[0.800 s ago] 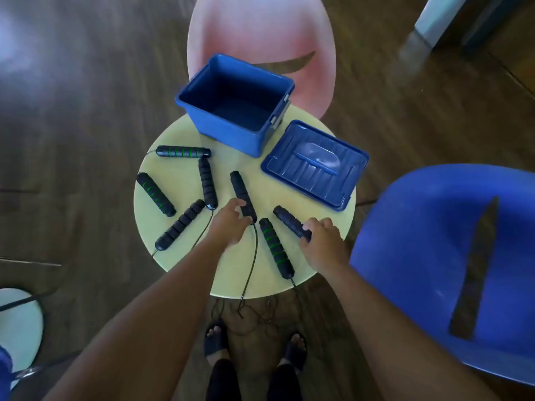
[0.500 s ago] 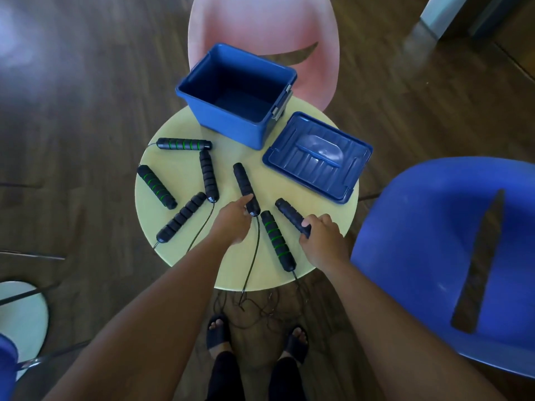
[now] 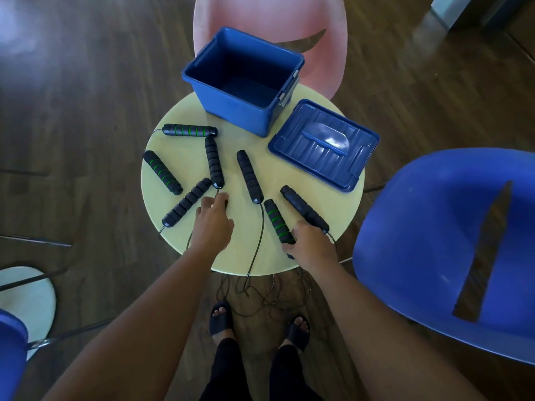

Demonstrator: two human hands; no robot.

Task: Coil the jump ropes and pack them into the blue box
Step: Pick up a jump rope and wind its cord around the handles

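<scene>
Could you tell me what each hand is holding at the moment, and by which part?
The right hand grips the nearest green-striped handle at its cord end. Whether the left hand holds anything cannot be told.

Floor [image 3: 86,91]: dark wood planks, with a pale glare patch [image 3: 20,44] at upper left. A round, pale yellow worktop [image 3: 335,224] stands at centre. A pink chair [image 3: 269,18] sits just behind it and a blue chair [image 3: 428,233] close on its right. Lower left: a white round seat [image 3: 29,293] on metal legs. Top right: a pale upright [image 3: 440,10], partly out of view.
</scene>
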